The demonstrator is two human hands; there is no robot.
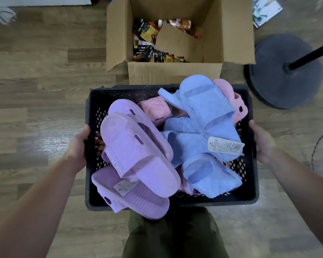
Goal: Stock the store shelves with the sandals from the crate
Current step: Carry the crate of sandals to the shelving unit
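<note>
Item inspected: black crate (pixel 253 183), held level in front of the person, above a wood floor (pixel 35 90).

Left hand (pixel 78 146): clamped on the crate's left wall, thumb on the rim, fingertips showing through the mesh inside.

Right hand (pixel 263 144): clamped on the right wall, thumb on the rim (fingers hidden behind the wall).

Contents: sandals piled loose, none paired neatly.
- Purple sandals (pixel 138 151) fill the left half; one lies sole-up and overhangs the near rim. A paper tag (pixel 126 186) sits on it.
- Blue sandals (pixel 203 116) fill the right half, the topmost jutting over the far rim, with a barcode tag (pixel 225 146) attached.
- Pink sandals (pixel 155 108) lie beneath and behind the others.

Surroundings: an open cardboard box (pixel 175 73) stands on the floor just beyond the crate, holding packets. A round stand base (pixel 283 71) sits to the right.
</note>
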